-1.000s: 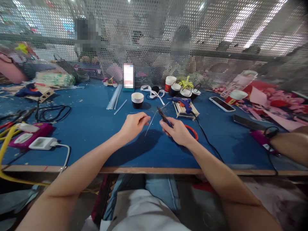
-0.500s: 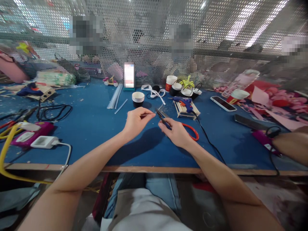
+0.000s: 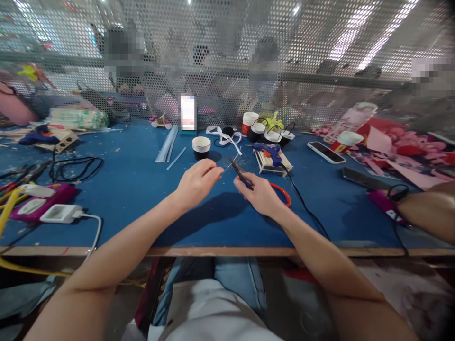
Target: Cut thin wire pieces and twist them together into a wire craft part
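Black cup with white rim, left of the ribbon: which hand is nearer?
Left: the left hand is close to the cup, on its near side; the right hand, holding pliers, is farther off, to its near right.

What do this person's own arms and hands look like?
Both arms are bare as far as they show, with no sleeve in view. The left hand and right hand are ungloved, with no watch or bracelet visible. A pale top and blue jeans show below.
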The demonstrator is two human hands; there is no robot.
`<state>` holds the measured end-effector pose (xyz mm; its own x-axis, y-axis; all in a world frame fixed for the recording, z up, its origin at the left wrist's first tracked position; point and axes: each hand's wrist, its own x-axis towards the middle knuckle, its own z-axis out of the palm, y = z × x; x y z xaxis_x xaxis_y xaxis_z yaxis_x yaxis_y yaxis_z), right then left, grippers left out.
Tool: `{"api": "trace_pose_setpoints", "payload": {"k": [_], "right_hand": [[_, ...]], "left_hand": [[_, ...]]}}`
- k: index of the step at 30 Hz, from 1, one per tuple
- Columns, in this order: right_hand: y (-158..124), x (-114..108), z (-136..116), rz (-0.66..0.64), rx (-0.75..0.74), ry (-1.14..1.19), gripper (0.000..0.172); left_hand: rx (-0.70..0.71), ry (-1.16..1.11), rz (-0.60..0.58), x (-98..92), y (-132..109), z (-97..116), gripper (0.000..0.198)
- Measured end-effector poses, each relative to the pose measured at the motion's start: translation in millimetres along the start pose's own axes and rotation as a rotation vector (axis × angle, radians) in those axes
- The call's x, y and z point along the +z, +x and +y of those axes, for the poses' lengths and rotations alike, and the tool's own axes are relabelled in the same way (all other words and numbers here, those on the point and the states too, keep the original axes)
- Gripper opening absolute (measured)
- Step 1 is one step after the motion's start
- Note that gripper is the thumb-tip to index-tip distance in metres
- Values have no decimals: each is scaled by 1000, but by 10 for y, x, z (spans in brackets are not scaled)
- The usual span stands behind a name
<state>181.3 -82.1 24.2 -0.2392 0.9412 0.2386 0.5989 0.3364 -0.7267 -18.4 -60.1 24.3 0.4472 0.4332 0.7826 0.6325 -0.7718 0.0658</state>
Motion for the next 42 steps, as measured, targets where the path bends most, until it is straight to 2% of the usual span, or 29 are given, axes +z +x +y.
{"api": "trace_pose_setpoints", "payload": {"k": [2,4,8,17,19,20,22,25,26,28,32,39,42], "right_hand": [[-3,15,6,-6,-12,-2,33],[-4,27,10,-5,-12,-10,33],[-4,41,3,3,2,-21,34],[-6,44,-48,9,1,-36,32],[-9,43,-42,11,-3,-28,33],[-11,44,-37,15,-6,-22,34],[-15,51,-28,22,-12,-14,34],[-19,69,-25,28,-44,-20,33],[-20,75,-26,31,-58,-27,32],[-19,84,-26,36,-83,-44,30],[-11,81,-14,39,-92,-65,30],[-4,76,14,-11,-85,-35,36],[-6,82,5,-43,-84,-6,35]], "left_hand": [[118,113,44,39,9,-7,17],[159,171,69,83,20,-3,17],[134,190,101,136,32,35,17],[72,81,112,134,43,38,18],[-4,-36,132,134,57,47,17],[-86,-135,145,135,67,55,16],[-362,-431,138,138,90,72,17],[-869,-1026,-17,134,123,85,21],[-987,-1201,-77,129,130,84,22],[-1113,-1430,-137,115,139,80,23],[-1148,-1501,-108,88,137,86,25],[-1082,-1388,34,129,119,121,26],[-1032,-1316,55,161,106,119,25]]}}
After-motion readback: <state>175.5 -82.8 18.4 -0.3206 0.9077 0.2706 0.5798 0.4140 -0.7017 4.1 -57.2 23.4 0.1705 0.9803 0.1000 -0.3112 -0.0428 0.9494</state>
